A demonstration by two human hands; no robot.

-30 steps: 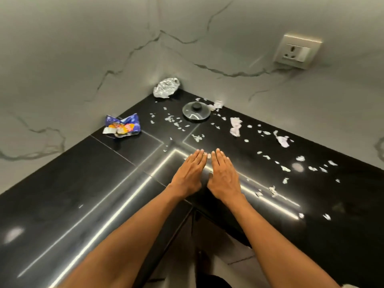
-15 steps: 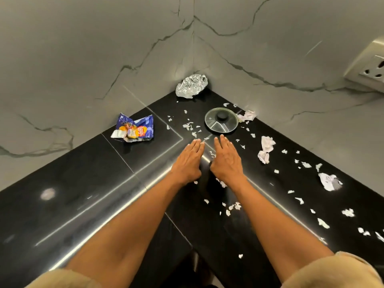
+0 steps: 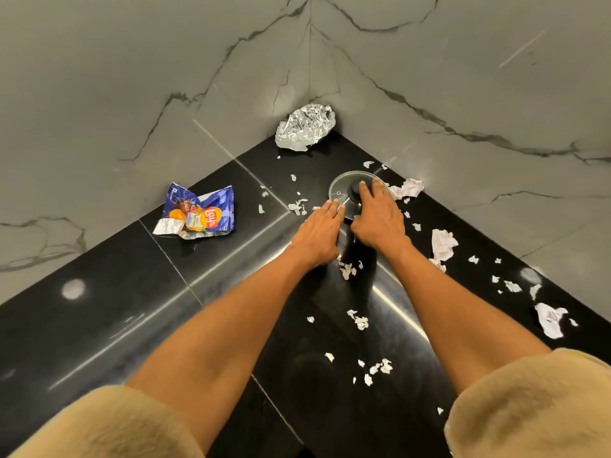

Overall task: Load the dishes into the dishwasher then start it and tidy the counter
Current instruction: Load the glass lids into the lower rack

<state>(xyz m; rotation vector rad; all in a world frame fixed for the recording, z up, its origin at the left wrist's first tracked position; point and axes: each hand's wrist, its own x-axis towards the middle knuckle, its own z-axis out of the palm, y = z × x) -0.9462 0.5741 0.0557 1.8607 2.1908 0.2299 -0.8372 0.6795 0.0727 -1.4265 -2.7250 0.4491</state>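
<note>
Left hand (image 3: 316,235): palm down on the black tabletop (image 3: 109,312), fingers (image 3: 329,208) straight and close together, tips at the near rim of the glass lid (image 3: 344,188); holding nothing.
Right hand (image 3: 380,219): lies over the lid, fingers reaching past the black knob (image 3: 354,190); whether they grip the knob or just rest on it I cannot tell.
Glass lid: flat on the tabletop, near the corner where the two marble walls (image 3: 165,77) meet.
Foil ball (image 3: 305,126): crumpled, deep in the corner, behind the lid and apart from it.
Chip packet (image 3: 197,213): blue, crumpled, left of the hands, near the left wall.
Paper scraps (image 3: 443,244): torn white bits scattered around the lid and along the right side.
Sleeves (image 3: 529,404): tan, fuzzy, pushed up both forearms.
</note>
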